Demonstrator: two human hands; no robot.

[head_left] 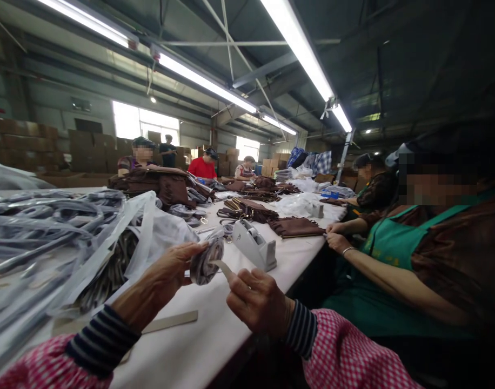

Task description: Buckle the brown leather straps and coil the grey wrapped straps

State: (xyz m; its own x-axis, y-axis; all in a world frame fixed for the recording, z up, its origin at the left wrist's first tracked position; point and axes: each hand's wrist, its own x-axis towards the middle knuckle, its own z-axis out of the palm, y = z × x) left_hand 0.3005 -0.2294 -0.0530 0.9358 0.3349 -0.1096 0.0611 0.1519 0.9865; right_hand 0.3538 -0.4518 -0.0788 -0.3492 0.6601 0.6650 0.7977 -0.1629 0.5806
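Just left of the picture's middle, my left hand (166,275) grips a plastic-wrapped coil (207,261) between thumb and fingers, above the white table (215,335). To its right, my right hand (259,300) is closed on a narrow pale strip (223,268) that runs to the face of the coil. What the coil is made of is hard to tell through its wrapping. Behind both hands stands a grey tape dispenser (253,244), touched by neither.
Wrapped grey straps (48,227) and a clear plastic bag (144,243) cover the left. Brown bags (298,227) lie farther back. A flat beige strip (170,322) is near my left sleeve. A person in a green apron (397,243) works close at the right; others sit beyond.
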